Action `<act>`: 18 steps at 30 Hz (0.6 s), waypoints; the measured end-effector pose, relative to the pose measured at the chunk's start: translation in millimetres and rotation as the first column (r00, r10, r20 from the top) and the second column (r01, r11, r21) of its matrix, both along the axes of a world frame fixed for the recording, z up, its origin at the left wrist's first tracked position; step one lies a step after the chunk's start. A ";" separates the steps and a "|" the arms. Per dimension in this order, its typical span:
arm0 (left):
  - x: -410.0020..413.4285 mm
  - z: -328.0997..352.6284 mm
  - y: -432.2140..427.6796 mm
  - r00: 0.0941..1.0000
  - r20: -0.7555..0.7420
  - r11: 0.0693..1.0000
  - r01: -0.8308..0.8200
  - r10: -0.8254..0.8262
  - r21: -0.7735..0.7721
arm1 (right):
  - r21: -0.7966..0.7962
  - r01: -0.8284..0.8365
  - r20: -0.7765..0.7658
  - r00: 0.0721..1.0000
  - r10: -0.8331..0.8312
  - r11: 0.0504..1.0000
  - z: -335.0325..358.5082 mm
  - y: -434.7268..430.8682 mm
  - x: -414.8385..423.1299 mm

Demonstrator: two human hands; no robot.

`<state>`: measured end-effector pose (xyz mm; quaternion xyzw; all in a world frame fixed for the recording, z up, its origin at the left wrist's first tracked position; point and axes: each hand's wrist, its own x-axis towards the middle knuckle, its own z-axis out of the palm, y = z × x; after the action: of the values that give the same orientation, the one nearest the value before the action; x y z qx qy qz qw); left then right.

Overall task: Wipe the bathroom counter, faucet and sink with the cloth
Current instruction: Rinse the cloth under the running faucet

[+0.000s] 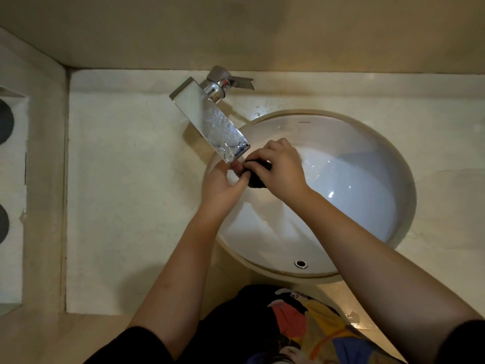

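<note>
A small dark cloth [256, 181] is bunched up just under the tip of the chrome faucet [210, 122], above the left part of the white oval sink [354, 179]. My right hand [280, 168] grips the cloth from the right and covers most of it. My left hand [223, 186] pinches its left end with thumb and fingers. The faucet's flat spout is wet and slants over the basin; its lever [240, 81] points right. The beige counter [126, 193] surrounds the sink.
Water droplets lie on the counter behind the sink. An overflow hole [301, 264] sits in the basin's near wall. A raised ledge [44, 179] borders the counter's left side, with a wall behind. My dark printed shirt [301, 329] is at the counter's front edge.
</note>
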<state>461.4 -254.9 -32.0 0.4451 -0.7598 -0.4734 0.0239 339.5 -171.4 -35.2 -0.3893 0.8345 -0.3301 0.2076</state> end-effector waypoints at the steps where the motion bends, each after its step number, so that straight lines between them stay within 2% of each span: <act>1: 0.4 0.6 -0.8 1.000 -0.004 1.000 0.027 -0.027 -0.016 | 0.014 -0.006 0.028 1.000 0.005 1.000 0.0 0.6 -1.6; 4: -0.2 6.4 -5.0 0.993 -0.024 0.988 0.111 -0.114 -0.106 | 0.065 -0.024 0.177 0.984 0.012 0.998 2.6 5.1 -7.7; 6: 0.4 11.2 -7.4 0.990 -0.035 0.982 0.132 -0.138 -0.136 | 0.107 -0.106 0.214 0.973 0.081 0.989 4.8 7.5 -11.6; 8: 3.0 14.7 -7.1 0.993 -0.026 0.990 0.111 -0.114 -0.091 | 0.181 -0.209 0.218 0.961 0.168 0.961 5.4 8.4 -16.1; 11: 7.6 17.7 -4.6 0.996 0.023 0.996 0.088 -0.087 -0.031 | 0.270 -0.259 0.114 0.965 0.236 0.927 1.6 9.5 -24.5; 14: 10.4 18.9 -3.9 0.990 0.029 0.990 0.137 -0.136 -0.035 | 0.188 -0.189 0.103 0.980 0.172 0.964 3.5 10.0 -26.4; 16: 11.0 16.8 -8.6 0.981 0.043 0.982 0.188 -0.187 -0.021 | 0.107 -0.099 0.220 0.973 0.074 0.989 9.9 7.4 -24.3; 18: 11.7 11.0 -15.1 0.945 0.128 0.951 0.307 -0.300 -0.045 | 0.048 -0.021 0.294 0.956 0.006 0.999 16.3 2.7 -23.2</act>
<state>473.2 -270.0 -21.1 0.3495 -0.8340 -0.4192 -0.0807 316.3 -168.7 -18.9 -0.3361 0.7998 -0.3617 0.3415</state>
